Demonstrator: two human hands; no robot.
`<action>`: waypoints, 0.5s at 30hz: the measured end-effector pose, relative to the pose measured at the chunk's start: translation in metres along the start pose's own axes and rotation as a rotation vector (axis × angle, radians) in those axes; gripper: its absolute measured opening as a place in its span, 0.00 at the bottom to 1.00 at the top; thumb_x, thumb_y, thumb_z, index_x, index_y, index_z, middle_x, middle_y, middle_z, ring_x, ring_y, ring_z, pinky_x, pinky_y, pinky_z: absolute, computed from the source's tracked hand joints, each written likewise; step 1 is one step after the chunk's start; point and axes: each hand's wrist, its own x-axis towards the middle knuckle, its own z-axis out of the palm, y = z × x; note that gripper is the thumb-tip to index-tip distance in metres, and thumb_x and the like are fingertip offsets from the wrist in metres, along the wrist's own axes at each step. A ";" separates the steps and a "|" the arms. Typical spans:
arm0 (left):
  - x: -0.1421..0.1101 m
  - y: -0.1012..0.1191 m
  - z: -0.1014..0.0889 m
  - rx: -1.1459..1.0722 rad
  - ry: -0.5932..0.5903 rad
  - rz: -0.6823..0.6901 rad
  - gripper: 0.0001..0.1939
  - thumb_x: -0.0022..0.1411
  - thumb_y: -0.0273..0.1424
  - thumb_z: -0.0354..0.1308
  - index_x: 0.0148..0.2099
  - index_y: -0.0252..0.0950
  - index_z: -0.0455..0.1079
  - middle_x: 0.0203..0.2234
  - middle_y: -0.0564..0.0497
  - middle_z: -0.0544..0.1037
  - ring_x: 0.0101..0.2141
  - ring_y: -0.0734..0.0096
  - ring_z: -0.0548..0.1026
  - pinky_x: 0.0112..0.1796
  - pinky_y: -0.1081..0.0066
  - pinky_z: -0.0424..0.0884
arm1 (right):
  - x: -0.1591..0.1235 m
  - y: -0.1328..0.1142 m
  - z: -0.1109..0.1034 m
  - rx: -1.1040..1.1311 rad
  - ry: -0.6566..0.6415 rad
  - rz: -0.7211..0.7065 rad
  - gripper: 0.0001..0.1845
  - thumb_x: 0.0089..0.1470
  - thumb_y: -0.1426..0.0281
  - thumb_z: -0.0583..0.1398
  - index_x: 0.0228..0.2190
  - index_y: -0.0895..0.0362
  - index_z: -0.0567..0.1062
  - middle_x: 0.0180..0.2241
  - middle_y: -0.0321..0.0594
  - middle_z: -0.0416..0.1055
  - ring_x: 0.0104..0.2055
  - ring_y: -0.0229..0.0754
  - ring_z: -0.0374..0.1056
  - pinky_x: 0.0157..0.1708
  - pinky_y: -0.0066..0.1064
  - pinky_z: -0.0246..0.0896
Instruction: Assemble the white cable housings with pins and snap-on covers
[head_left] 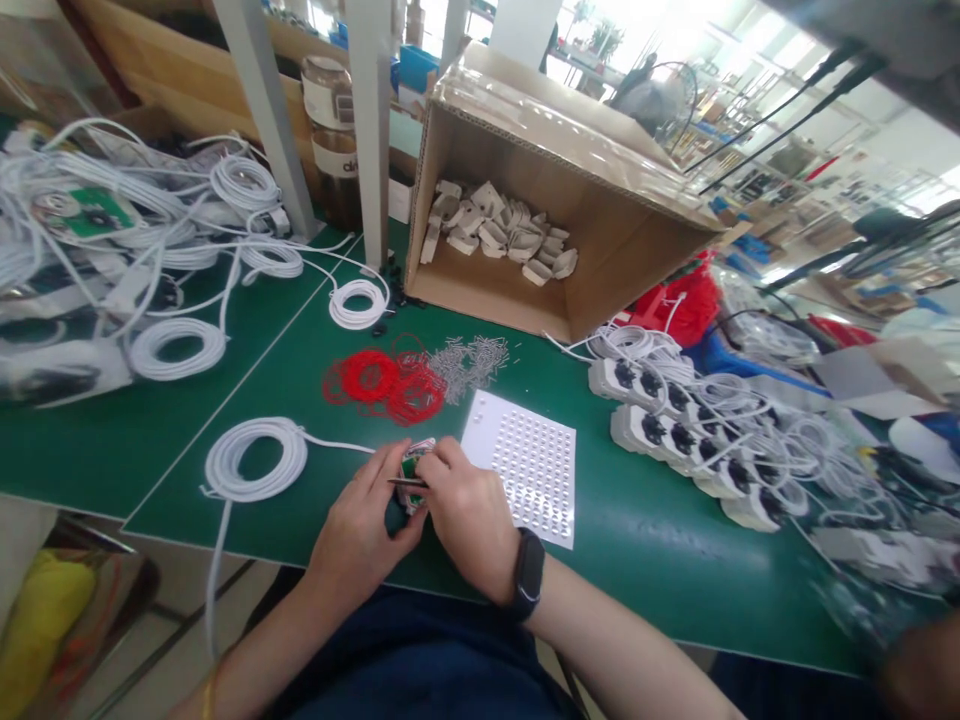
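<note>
Fingers of two hands, left [360, 535] and right [469, 515], clamped on one small green board [411, 470] beside one white cable coil [255, 458].

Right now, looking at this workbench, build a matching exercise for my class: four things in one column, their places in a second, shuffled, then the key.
Things
1. red wire loops
2. cardboard box
3. white cable coil
4. white dotted sheet

Places
A. just right of the right hand
B. left of the left hand
C. far side of the green table, lying on its side
D. beyond the hands, mid-table

Pairs: 1-D, 2-C, 3-B, 4-A
</note>
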 end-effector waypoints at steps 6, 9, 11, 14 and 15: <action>0.001 0.002 0.003 -0.031 -0.037 -0.049 0.35 0.56 0.35 0.58 0.62 0.38 0.48 0.56 0.42 0.64 0.55 0.56 0.64 0.55 0.60 0.62 | -0.033 0.051 -0.003 0.056 0.231 0.301 0.17 0.58 0.67 0.55 0.49 0.54 0.68 0.51 0.47 0.67 0.45 0.47 0.70 0.39 0.35 0.68; 0.003 0.002 0.003 -0.056 -0.044 -0.109 0.34 0.52 0.37 0.61 0.59 0.38 0.53 0.54 0.43 0.67 0.53 0.54 0.67 0.54 0.57 0.64 | -0.053 0.084 0.002 -0.102 0.077 0.361 0.19 0.57 0.66 0.56 0.50 0.52 0.68 0.57 0.46 0.61 0.40 0.47 0.73 0.34 0.35 0.70; 0.008 0.004 0.000 -0.111 -0.051 -0.176 0.32 0.51 0.37 0.63 0.56 0.38 0.57 0.50 0.45 0.70 0.49 0.55 0.71 0.51 0.58 0.66 | -0.059 0.099 0.005 -0.125 -0.011 0.286 0.20 0.57 0.65 0.56 0.51 0.51 0.67 0.59 0.44 0.59 0.40 0.47 0.73 0.34 0.35 0.70; 0.016 0.008 -0.012 -0.280 -0.162 -0.235 0.35 0.48 0.38 0.64 0.57 0.39 0.56 0.49 0.46 0.72 0.45 0.58 0.74 0.46 0.61 0.71 | -0.060 0.116 0.002 -0.106 -0.050 0.179 0.20 0.58 0.62 0.56 0.52 0.49 0.67 0.59 0.41 0.58 0.44 0.47 0.71 0.39 0.35 0.69; 0.019 0.010 -0.016 -0.331 -0.221 -0.219 0.36 0.48 0.38 0.64 0.58 0.39 0.56 0.49 0.46 0.72 0.45 0.59 0.74 0.45 0.63 0.72 | -0.058 0.121 0.000 -0.099 -0.060 0.154 0.20 0.57 0.61 0.56 0.52 0.49 0.68 0.59 0.40 0.59 0.45 0.47 0.71 0.40 0.35 0.69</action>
